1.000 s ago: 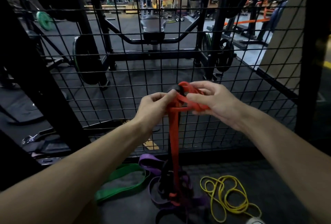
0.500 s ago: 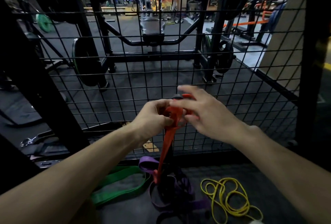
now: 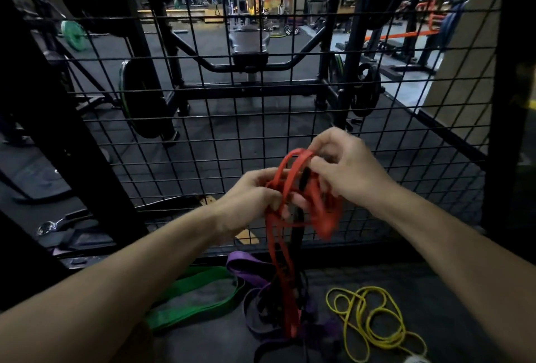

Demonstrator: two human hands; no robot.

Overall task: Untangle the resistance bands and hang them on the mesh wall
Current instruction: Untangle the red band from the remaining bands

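Observation:
A red resistance band (image 3: 279, 249) hangs from both my hands in front of the black mesh wall (image 3: 203, 119). My left hand (image 3: 252, 199) grips its lower strands, fingers curled round them. My right hand (image 3: 345, 170) pinches the top loop, and a red loop dangles blurred beneath it. A black band (image 3: 297, 229) is twisted in with the red one and drops to the floor. The red band's lower end lies in a knot with a purple band (image 3: 249, 268). A green band (image 3: 191, 299) lies at left and a thin yellow band (image 3: 374, 322) at right.
Behind the mesh stands a black weight rack (image 3: 255, 64) with plates (image 3: 139, 101). A thick black post (image 3: 513, 96) frames the mesh at right, a slanted black beam (image 3: 63, 130) at left. Straps and a metal clip (image 3: 46, 228) lie on the floor at lower left.
The hands have drawn apart and more red band is pulled up into wide loops. My right hand has lifted, turned and now pinches the top loop.

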